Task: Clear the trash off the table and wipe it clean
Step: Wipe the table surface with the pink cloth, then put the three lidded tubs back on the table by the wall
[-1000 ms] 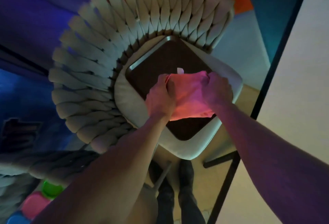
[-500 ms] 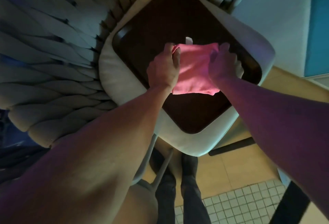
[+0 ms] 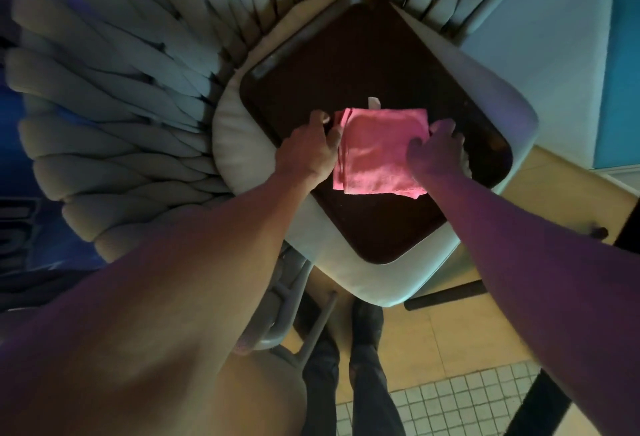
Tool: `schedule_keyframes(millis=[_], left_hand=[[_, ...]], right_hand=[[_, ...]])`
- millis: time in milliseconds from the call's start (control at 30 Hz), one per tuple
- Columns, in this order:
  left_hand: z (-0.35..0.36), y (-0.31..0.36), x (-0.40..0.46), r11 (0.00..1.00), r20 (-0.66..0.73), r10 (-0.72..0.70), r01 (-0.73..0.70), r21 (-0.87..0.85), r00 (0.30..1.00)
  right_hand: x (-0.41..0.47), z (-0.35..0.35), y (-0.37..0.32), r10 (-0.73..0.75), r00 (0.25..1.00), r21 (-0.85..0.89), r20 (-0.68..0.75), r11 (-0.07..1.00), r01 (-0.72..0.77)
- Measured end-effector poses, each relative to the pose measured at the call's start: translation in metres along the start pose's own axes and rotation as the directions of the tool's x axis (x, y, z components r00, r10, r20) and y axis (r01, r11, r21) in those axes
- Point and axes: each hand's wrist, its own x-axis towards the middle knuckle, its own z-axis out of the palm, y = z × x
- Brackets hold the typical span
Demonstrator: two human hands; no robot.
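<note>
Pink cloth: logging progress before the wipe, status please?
Left hand and right hand grip opposite edges of folded pink cloth. Cloth lies flat on dark tray. Small white scrap just beyond it.

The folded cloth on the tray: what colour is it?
Pink cloth, clearest in the head view.

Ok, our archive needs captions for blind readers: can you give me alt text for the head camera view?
Two hands hold a folded pink cloth flat on a dark tray, the left hand at its left edge, the right hand at its right. The tray rests on a pale cushioned chair seat.
</note>
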Motion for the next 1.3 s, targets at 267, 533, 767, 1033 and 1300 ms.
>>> schedule_keyframes(millis=[267,533,767,1033,1300], left_hand=[[-0.039,0.002,-0.075,0.997,-0.022,0.04,-0.041,-0.063,0.999],[-0.089,0.021,-0.181,0.971,-0.236,0.098,-0.145,-0.19,0.967],[-0.123,0.008,-0.284,0.958,-0.392,0.101,-0.195,-0.209,0.914],[-0.118,-0.069,-0.388,0.938,-0.576,-0.091,-0.123,-0.323,0.813],[-0.089,-0.195,-0.464,0.885,-0.621,-0.377,0.07,-0.459,0.688]], right_hand=[[-0.079,-0.018,-0.016,-0.175,0.981,0.039,0.079,0.984,0.173],[-0.175,-0.068,-0.014,-0.434,0.89,0.197,0.141,0.893,0.404],[-0.264,-0.095,-0.007,-0.594,0.784,0.318,0.178,0.789,0.526],[-0.367,-0.053,-0.01,-0.759,0.584,0.385,0.287,0.65,0.655],[-0.447,0.035,-0.028,-0.753,0.447,0.292,0.483,0.62,0.728]])
